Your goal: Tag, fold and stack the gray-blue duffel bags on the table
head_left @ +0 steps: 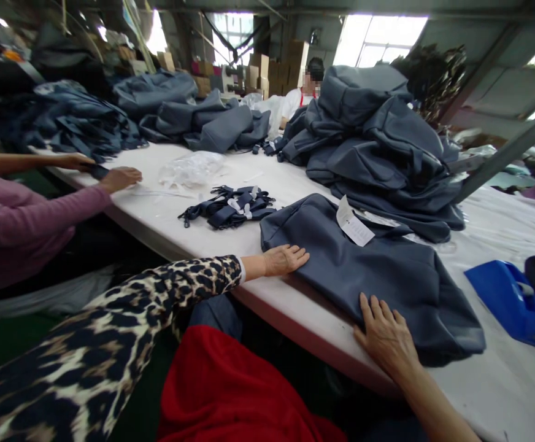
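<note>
A dark blue-grey bag lies on the white table in front of me, with a white paper tag on its upper side. My left hand rests flat on the bag's near left corner, fingers stretched out. Farther right, my right hand lies on the bag's near edge with its fingers spread. Neither hand grips anything. Just left of the bag is a small pile of dark straps with white ties.
Behind the bag rises a tall heap of similar bags. Clear plastic lies beyond the straps. At the left, a person's hands hold dark material. A blue dustpan sits at the right. Another person is at the back.
</note>
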A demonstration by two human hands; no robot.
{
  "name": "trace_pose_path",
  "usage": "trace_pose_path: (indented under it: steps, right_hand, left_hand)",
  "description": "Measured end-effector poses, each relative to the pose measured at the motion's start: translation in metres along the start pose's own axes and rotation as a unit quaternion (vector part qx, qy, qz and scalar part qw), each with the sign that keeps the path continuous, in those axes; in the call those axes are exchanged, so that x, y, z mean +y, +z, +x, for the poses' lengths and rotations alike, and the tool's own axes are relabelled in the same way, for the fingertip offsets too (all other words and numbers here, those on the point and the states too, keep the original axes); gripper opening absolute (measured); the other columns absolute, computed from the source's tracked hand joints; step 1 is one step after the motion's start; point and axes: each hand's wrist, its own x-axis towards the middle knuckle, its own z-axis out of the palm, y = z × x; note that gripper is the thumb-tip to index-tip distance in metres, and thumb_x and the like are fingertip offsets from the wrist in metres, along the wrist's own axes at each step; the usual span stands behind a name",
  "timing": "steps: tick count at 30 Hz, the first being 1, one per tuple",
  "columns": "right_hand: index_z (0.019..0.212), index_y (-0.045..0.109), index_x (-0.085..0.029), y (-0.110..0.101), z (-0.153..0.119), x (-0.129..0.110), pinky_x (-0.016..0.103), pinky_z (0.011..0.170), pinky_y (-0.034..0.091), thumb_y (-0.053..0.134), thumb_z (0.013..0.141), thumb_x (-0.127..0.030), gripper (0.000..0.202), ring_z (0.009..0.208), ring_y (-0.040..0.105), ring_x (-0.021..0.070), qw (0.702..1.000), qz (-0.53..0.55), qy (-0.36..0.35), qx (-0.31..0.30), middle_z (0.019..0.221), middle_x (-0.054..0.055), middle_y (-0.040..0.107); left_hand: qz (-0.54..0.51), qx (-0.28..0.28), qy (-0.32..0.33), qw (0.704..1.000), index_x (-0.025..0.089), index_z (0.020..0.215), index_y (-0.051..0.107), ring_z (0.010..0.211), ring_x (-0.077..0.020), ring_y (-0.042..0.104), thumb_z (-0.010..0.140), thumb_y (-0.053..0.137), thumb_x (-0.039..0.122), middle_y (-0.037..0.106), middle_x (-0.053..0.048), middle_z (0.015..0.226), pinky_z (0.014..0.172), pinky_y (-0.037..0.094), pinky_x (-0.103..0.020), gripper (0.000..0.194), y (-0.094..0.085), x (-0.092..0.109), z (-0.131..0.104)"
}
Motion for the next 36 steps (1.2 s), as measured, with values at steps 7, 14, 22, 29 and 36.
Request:
trace_pose_path:
  steps: [7,14,22,29,36]
  right_hand:
    - [0.149,0.034,-0.016,-0.040,0.015,-0.002,0.050,0.104,0.035,0.066,0.083,-0.026,0.073,0.131,0.044,0.0352,0.987,0.029,0.061,0.147,0.147,0.019,0.046]
    - [0.109,0.063,-0.018,-0.101,0.018,0.047,0.036,0.076,0.040,0.051,0.095,-0.027,0.021,0.082,0.061,0.0248,0.970,-0.003,0.088,0.228,0.087,0.007,0.069]
    - [0.095,0.060,-0.022,-0.184,0.027,0.097,0.030,0.060,0.034,0.041,0.099,-0.049,0.033,0.070,0.063,0.0228,0.972,-0.021,0.066,0.224,0.079,0.004,0.068]
    - [0.102,0.059,-0.026,-0.218,0.015,0.103,0.031,0.060,0.039,0.050,0.094,-0.050,0.028,0.072,0.066,0.0255,0.986,-0.001,0.042,0.164,0.081,0.002,0.069]
    - [0.142,0.038,-0.021,-0.216,0.009,0.084,0.037,0.072,0.049,0.058,0.090,-0.039,0.058,0.091,0.064,0.0286,0.972,-0.022,0.003,0.234,0.112,0.012,0.064]
  left_hand:
    - [0.009,-0.013,0.029,0.999,0.019,0.101,0.062,0.088,-0.0227,0.068,0.082,0.053,0.008,0.073,-0.008,0.095,0.069,0.048,-0.029,0.024,-0.077,-0.005,0.021]
    - [0.019,-0.048,0.058,0.997,0.022,0.097,0.065,0.086,-0.0242,0.067,0.079,0.064,0.021,0.072,-0.005,0.096,0.071,0.046,-0.031,0.018,-0.190,-0.004,0.046]
    - [0.127,0.272,0.077,0.951,0.015,0.122,0.051,0.113,-0.0262,0.050,0.085,0.070,0.024,0.057,-0.012,0.129,0.099,0.035,-0.038,0.043,-0.218,0.044,0.014]
    - [0.096,0.232,0.041,0.967,0.018,0.101,0.059,0.092,-0.0226,0.054,0.087,0.070,0.039,0.065,-0.004,0.094,0.079,0.035,-0.035,0.028,-0.214,0.044,0.015]
    - [0.113,0.298,0.053,0.946,0.022,0.090,0.065,0.103,-0.0234,0.049,0.095,0.056,0.029,0.064,-0.004,0.105,0.093,0.037,-0.039,0.012,-0.224,0.055,0.018]
